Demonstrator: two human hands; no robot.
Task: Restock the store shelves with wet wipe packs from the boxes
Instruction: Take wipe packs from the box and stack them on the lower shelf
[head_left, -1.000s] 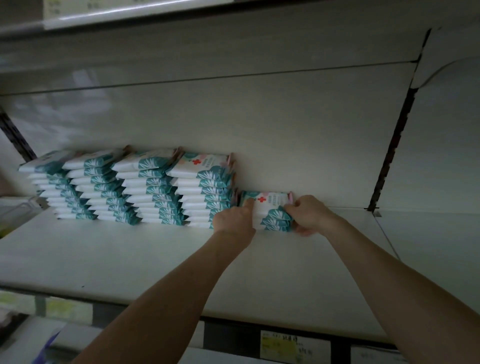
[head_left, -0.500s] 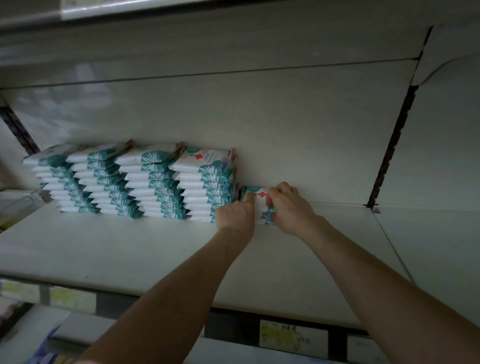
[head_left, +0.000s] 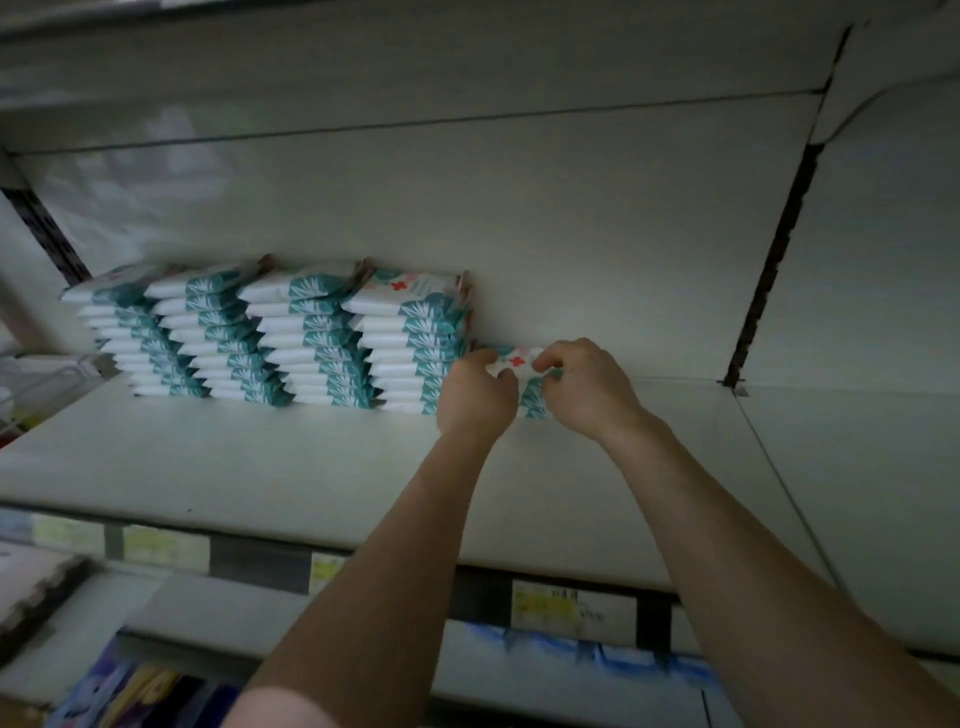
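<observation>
Several tall stacks of white and teal wet wipe packs (head_left: 311, 338) stand in a row against the back wall of the white shelf (head_left: 260, 467). Right of the last tall stack sits a short stack of packs (head_left: 532, 397). My left hand (head_left: 475, 397) grips its left end, fingers curled over the top pack (head_left: 511, 361), which shows a red cross. My right hand (head_left: 584, 387) pinches the same pack's right side from above. Both hands hide most of the short stack.
The shelf surface stretches bare to the right up to a seam and dark upright slot (head_left: 769, 270). Price labels (head_left: 566, 605) line the shelf's front edge. A lower shelf holds colourful goods (head_left: 130, 686) at the bottom left.
My right hand moved from the short stack's right end up onto its top and leftward. My left hand rose to curl over the top pack. The view shifted slightly.
</observation>
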